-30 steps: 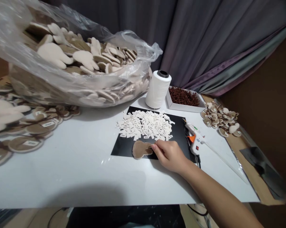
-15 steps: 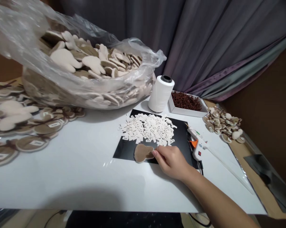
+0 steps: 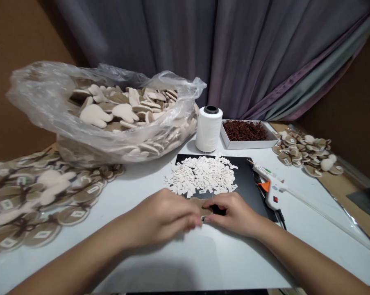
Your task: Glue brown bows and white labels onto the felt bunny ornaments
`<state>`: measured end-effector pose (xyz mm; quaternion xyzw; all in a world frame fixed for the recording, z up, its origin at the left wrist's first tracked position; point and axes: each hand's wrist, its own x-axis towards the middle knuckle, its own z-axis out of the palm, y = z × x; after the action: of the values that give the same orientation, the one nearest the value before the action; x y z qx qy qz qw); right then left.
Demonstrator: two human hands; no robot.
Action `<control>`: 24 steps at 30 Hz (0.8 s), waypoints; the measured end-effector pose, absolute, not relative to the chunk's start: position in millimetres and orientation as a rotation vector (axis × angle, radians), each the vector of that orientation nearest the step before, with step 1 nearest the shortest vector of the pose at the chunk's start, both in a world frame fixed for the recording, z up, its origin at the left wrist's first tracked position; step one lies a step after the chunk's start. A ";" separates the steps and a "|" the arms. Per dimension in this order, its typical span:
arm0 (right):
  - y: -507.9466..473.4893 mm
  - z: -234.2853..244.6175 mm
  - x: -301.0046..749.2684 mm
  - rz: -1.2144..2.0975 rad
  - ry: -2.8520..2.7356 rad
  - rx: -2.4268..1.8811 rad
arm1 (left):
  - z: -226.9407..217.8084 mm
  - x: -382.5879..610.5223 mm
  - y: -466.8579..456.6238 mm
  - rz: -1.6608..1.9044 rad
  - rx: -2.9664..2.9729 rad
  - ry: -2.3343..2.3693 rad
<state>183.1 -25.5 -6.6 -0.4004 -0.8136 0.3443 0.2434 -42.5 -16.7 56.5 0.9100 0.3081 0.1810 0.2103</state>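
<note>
Head view. The left hand (image 3: pixel 163 219) and right hand (image 3: pixel 234 213) are brought together over the near edge of the black mat (image 3: pixel 252 184). Both grips are closed, with the fingers curled inward and the fingertips (image 3: pixel 197 223) meeting on a brown felt piece (image 3: pixel 200 206), which is pinched between them and mostly hidden by the hands. A small dark detail is seen at the fingertips, too small to identify. A fine white thread (image 3: pixel 212 198) is seen rising just above the right hand.

A heap of small printed paper labels (image 3: pixel 201 175) is spread on the mat, just beyond the hands. A spool of white thread (image 3: pixel 208 129) stands behind the mat, beside a white tray (image 3: pixel 249 146) of reddish-brown cord pieces (image 3: pixel 244 130). A hot glue gun (image 3: pixel 271 192) lies at the mat's right edge, with a long glue stick (image 3: pixel 326 213) extending from it across the white bench (image 3: pixel 135 184). Felt shapes (image 3: pixel 105 114) are heaped in a clear plastic bag (image 3: pixel 43 94) at back left. Labelled round tags (image 3: pixel 34 205) are laid out at left, and a smaller pile of tags (image 3: pixel 304 149) lies at right. A grey curtain (image 3: pixel 178 49) hangs behind.
</note>
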 end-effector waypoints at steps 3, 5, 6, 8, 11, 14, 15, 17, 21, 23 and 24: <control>-25.0 -7.2 182.7 0.940 -2.247 -1.094 | 36.9 -38.5 -0.1 0.502 2.477 0.895; -24.9 -8.6 181.9 0.912 -2.263 -1.095 | 23.8 -37.9 3.7 0.596 2.494 0.962; -24.9 -9.7 181.3 0.896 -2.274 -1.103 | 18.9 -37.9 3.1 0.630 2.517 0.961; -25.1 -12.6 179.6 0.874 -2.297 -1.130 | 13.0 -37.5 -0.9 0.627 2.565 0.960; -25.6 -17.0 177.1 0.846 -2.310 -1.175 | 10.2 -34.2 -7.1 0.500 2.587 0.992; -26.6 -19.1 175.7 0.817 -2.303 -1.225 | 8.6 -30.2 -8.3 0.391 2.524 0.984; -27.1 -19.1 175.4 0.805 -2.296 -1.245 | 8.3 -29.3 -7.9 0.365 2.505 0.985; -28.2 -18.2 174.5 0.780 -2.278 -1.286 | 8.9 -28.6 -6.6 0.319 2.488 1.008; -30.8 -16.1 172.6 0.724 -2.263 -1.352 | 14.1 -30.3 -4.4 0.231 2.532 1.066; -31.5 -16.0 172.3 0.698 -2.265 -1.354 | 15.9 -31.6 -4.1 0.215 2.565 1.091; -31.6 -16.2 172.4 0.685 -2.266 -1.340 | 16.2 -32.2 -4.1 0.216 2.577 1.098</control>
<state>172.4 -31.6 -16.2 -0.4817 -0.8146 0.2462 0.2090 -32.2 -4.1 16.2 0.9046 0.3854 0.0759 0.1656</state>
